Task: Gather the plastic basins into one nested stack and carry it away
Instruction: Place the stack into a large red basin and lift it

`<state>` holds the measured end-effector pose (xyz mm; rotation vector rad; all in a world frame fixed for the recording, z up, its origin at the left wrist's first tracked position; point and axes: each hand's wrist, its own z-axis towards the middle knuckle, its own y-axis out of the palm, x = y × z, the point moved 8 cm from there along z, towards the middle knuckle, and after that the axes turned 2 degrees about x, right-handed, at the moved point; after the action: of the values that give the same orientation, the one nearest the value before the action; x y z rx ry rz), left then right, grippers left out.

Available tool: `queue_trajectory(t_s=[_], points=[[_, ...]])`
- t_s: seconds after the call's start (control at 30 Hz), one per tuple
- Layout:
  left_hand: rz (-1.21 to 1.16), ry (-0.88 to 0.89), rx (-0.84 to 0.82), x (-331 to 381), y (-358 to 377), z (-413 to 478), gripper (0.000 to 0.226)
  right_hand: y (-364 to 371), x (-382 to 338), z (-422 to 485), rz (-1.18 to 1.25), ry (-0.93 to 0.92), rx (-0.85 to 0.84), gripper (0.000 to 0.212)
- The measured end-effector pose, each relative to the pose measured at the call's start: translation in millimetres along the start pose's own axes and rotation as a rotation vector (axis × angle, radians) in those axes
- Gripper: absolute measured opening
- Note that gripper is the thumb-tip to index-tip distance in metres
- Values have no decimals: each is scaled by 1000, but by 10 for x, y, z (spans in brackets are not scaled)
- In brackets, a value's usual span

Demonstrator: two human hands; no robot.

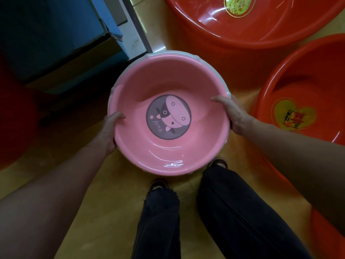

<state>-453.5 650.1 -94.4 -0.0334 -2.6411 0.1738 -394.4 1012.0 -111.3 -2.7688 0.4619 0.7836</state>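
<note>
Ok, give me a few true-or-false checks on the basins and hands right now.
1. Both hands grip the pink basin by its rim. True: left hand and right hand hold opposite sides, thumbs inside.
2. The pink basin holds water. False: it looks empty, showing only a cartoon print on its bottom.
3. Two red basins sit to the person's right. True.
4. The pink basin is nested inside a red one. False: it is apart from both; a white rim shows around it.
5. The red basins carry no stickers. False: each has a yellow label.
</note>
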Motion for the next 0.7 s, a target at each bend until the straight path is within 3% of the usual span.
queue_trajectory(t_s=[0.27, 0.5, 0.6, 0.7], points=[[-9, -10, -24, 16, -29, -333, 26, -169, 1, -398, 24, -5, 70, 64], [131, 12, -41, 434, -13, -961, 67, -425, -113, -1075, 141, -7, 137, 42], [237, 48, -64, 732, 99, -1254, 61, -593, -135, -1440, 239, -12, 196, 34], [309, 57, -87, 926, 215, -1401, 43, -708, -120, -1699, 292, -24, 244, 40]])
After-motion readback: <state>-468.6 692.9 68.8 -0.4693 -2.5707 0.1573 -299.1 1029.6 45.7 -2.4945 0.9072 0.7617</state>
